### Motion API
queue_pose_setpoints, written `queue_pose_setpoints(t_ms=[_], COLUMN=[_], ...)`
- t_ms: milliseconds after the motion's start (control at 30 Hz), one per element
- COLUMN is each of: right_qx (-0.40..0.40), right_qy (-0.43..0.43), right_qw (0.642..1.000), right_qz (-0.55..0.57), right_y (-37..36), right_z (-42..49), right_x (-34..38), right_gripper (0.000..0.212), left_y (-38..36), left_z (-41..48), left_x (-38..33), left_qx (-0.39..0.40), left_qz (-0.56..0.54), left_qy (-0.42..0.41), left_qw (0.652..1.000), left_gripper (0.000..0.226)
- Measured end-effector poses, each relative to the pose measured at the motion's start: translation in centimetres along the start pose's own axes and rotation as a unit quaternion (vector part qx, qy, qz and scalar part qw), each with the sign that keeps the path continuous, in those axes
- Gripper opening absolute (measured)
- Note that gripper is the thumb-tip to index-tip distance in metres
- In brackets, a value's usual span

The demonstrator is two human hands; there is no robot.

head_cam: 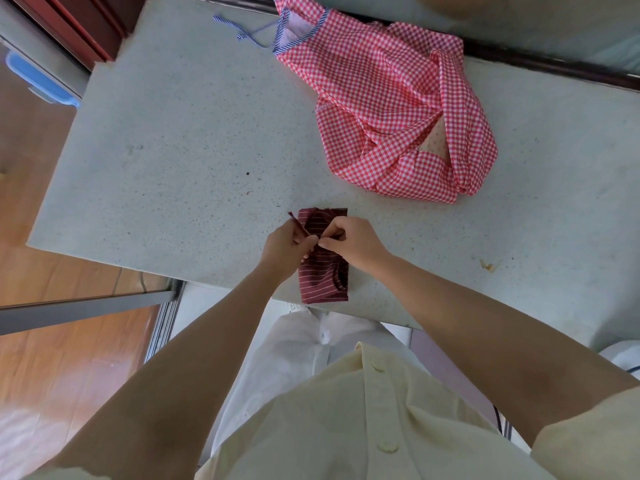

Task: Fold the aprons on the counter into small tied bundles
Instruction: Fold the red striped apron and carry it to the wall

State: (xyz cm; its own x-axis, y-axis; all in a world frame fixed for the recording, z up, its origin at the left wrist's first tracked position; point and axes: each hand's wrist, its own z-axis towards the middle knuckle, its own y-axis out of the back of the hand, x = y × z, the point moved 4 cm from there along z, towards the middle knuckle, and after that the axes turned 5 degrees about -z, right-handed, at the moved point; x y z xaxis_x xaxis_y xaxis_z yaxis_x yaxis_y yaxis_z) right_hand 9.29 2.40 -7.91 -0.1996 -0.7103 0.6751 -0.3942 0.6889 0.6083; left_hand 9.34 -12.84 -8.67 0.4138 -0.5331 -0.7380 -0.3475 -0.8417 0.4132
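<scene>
Currently: the maroon striped apron [323,273] is folded into a small oblong bundle. It lies on the desk [166,150] at its near edge, directly in front of the person. Both hands meet over the bundle's middle.

- Left hand [284,247]: fingers curled, pinching a thin maroon tie [297,224] whose free end sticks out up and to the left of the bundle.
- Right hand [354,241]: fingers curled, thumb and forefinger pinching the same tie where it crosses the bundle. The fingertips of the two hands are nearly touching.
- I cannot tell whether a knot has formed; the fingers hide it.

The red gingham apron [391,109] lies well apart at the far right of the desk, loosely crumpled and unfolded. Its blue-striped ties [244,33] trail out to the left. A small yellowish stain [489,265] marks the desk to the right of the hands.
</scene>
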Motion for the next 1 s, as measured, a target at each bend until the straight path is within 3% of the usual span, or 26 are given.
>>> queue_pose_setpoints(t_ms=[200, 433, 600, 900, 1000], right_qx=[0.031, 0.002, 0.012, 0.026, 0.011], right_qy=[-0.014, -0.033, -0.041, -0.101, -0.097], right_qw=[0.999, 0.999, 0.999, 0.991, 0.994], right_qz=[0.007, -0.015, -0.002, 0.089, 0.051], right_y=[-0.8, -0.9, -1.0, -1.0, -1.3], right_z=[0.0, 0.3, 0.3, 0.5, 0.8], right_x=[0.3, 0.0, 0.4, 0.4, 0.5], right_gripper=[0.008, 0.009, 0.01, 0.049, 0.044], left_y=[0.3, 0.8, 0.8, 0.3, 0.3], left_z=[0.0, -0.5, -0.8, -0.7, -0.7], left_x=[0.3, 0.4, 0.4, 0.3, 0.4], left_qx=[-0.033, -0.029, -0.055, -0.101, -0.092], left_qz=[-0.111, -0.163, -0.16, -0.141, -0.154], left_qy=[0.062, 0.067, 0.058, 0.114, 0.124], left_qw=[0.991, 0.984, 0.984, 0.978, 0.976], left_gripper=[0.018, 0.007, 0.025, 0.017, 0.023])
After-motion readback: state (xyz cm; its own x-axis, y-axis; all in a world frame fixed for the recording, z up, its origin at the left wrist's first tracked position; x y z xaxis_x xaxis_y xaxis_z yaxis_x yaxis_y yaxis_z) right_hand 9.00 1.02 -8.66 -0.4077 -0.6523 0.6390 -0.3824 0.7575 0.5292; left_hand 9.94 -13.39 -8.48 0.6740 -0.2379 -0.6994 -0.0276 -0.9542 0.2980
